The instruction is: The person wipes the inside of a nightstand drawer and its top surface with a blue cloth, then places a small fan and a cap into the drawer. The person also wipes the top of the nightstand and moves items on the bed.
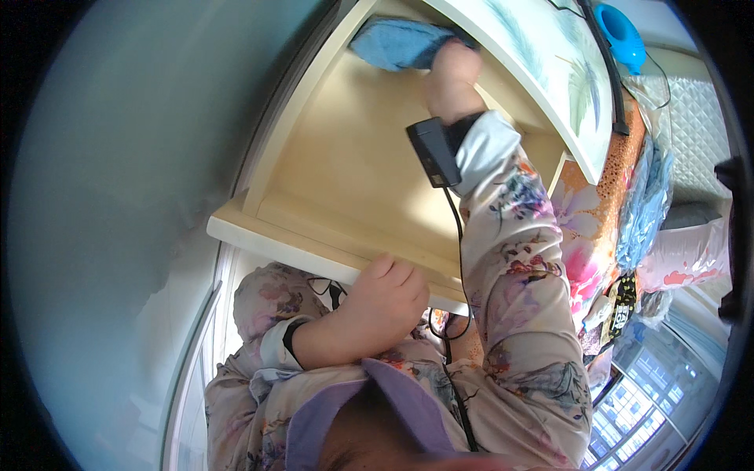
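A cream drawer (345,141) is pulled out in front of me. At its far end lies a folded blue cloth (397,45), with a darker part at its right. My right hand (455,77) reaches deep into the drawer and grips that darker end; its fingertips are hidden and a little blurred. My left hand (389,294) is at the middle of the drawer's front edge, its fingers curled over the rim. On my right wrist sits a black box-shaped device (433,151) with a cable running down toward my lap.
A white top with a feather pattern (577,78) overhangs the drawer's right side. Beyond it are a blue ring-shaped object (620,35), an orange floral cover (585,228) and blue plastic wrapping (646,204). A pale wall (133,196) borders the drawer on the left.
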Motion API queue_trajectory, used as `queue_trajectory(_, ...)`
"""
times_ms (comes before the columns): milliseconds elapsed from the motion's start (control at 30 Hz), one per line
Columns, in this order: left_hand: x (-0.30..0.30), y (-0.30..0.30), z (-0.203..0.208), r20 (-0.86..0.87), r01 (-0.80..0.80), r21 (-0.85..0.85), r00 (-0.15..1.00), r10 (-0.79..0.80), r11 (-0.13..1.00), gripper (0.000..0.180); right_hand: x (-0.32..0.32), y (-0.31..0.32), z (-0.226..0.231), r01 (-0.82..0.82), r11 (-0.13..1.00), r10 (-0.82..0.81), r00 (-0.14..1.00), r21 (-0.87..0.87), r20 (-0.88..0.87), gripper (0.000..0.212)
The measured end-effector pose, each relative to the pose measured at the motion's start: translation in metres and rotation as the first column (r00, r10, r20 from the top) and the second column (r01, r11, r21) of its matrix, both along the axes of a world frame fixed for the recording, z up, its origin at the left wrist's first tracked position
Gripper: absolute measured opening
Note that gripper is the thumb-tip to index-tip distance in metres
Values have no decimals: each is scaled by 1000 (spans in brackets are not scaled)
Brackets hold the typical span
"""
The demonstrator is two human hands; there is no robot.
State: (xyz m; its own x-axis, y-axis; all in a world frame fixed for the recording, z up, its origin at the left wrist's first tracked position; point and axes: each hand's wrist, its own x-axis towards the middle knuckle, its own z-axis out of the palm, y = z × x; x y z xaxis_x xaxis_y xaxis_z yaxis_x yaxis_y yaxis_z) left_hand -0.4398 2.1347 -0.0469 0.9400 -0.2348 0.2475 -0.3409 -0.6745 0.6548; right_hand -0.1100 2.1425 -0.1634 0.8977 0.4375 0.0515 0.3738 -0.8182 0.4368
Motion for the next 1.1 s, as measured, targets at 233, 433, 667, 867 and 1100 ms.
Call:
queue_trajectory(233, 0, -1, 0, -11, 13, 29, 1000, -13, 1000, 18, -16, -81, 56, 135, 938, -206, 958, -318, -200, 39)
queue_trajectory(433, 3, -3, 1, 0, -2, 29, 1000, 2, 1000, 20, -13, -48, -5, 440, 320, -219, 896, 839, -386, 47)
queue_trajectory(667, 3, -2, 3, -53, 33, -2, 998, -33, 999, 20, -24, -130, 35, 219, 733, 232, 810, 644, -539, 63)
queue_trajectory(867, 4, 0, 3, -60, 70, -3, 996, -70, 998, 22, -23, -136, 46, -324, 702, 595, 757, 635, -271, 14)
queue_trajectory(1100, 4, 0, 3, -56, 48, -15, 997, -49, 999, 20, -53, -109, 40, 515, 625, 608, 148, 586, -780, 13)
